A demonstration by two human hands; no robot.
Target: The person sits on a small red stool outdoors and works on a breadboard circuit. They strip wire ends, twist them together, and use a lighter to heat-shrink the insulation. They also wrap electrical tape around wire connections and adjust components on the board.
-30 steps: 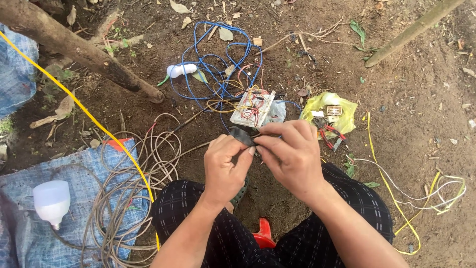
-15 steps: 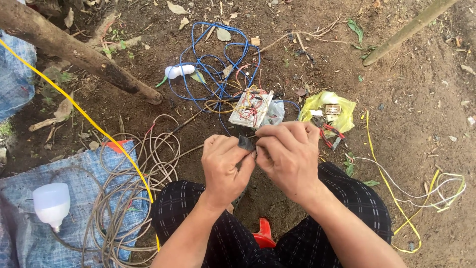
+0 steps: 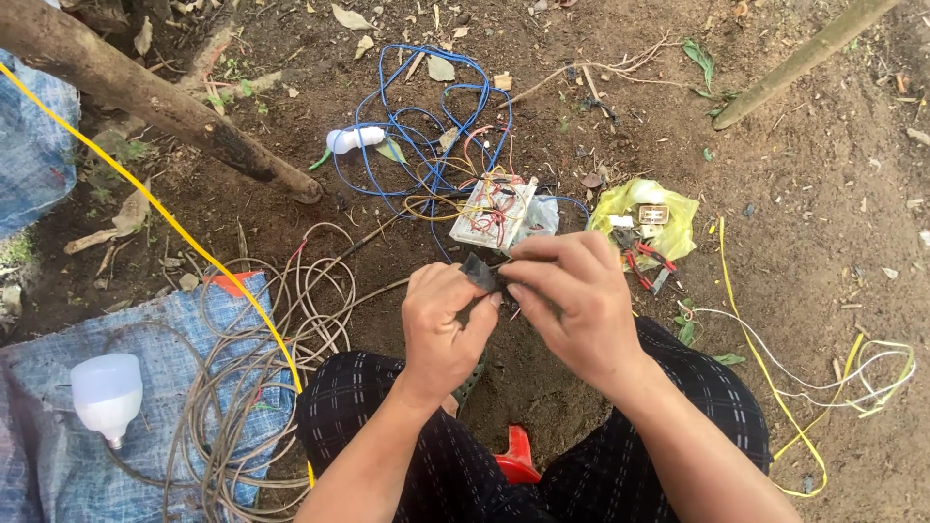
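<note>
At the far left of the frame a blue woven sheet (image 3: 165,407) lies on the ground, and a white bulb (image 3: 107,395) rests on it with its narrow base pointing down toward the lower edge. A coil of grey cable (image 3: 257,387) lies partly on the sheet and partly on the bare soil. A yellow cord (image 3: 165,218) runs diagonally from the upper left down to the person's knee, and above it a thick branch (image 3: 145,97) lies slanted on the soil.

In the centre, the left hand (image 3: 441,324) and the right hand (image 3: 572,300) meet just above the knees. Both are closed on a small piece of black tape (image 3: 481,274); the left thumb and fingers pinch its lower left part, and the right fingers fold over its right end. Its long axis seems to run from upper left to lower right, but most of it is hidden, so I cannot tell which way it points.

Just beyond the hands a white circuit board (image 3: 494,211) lies on the soil with red and yellow wires on it. A tangle of blue wire (image 3: 426,116) spreads behind it, near a small white bulb (image 3: 356,138).

To the right, an open yellow plastic bag (image 3: 678,218) holds a small pale boxy part; red-handled pliers (image 3: 644,263) lie at its lower edge. At the far right, thin yellow and white wires (image 3: 823,378) loop over the soil.
</note>
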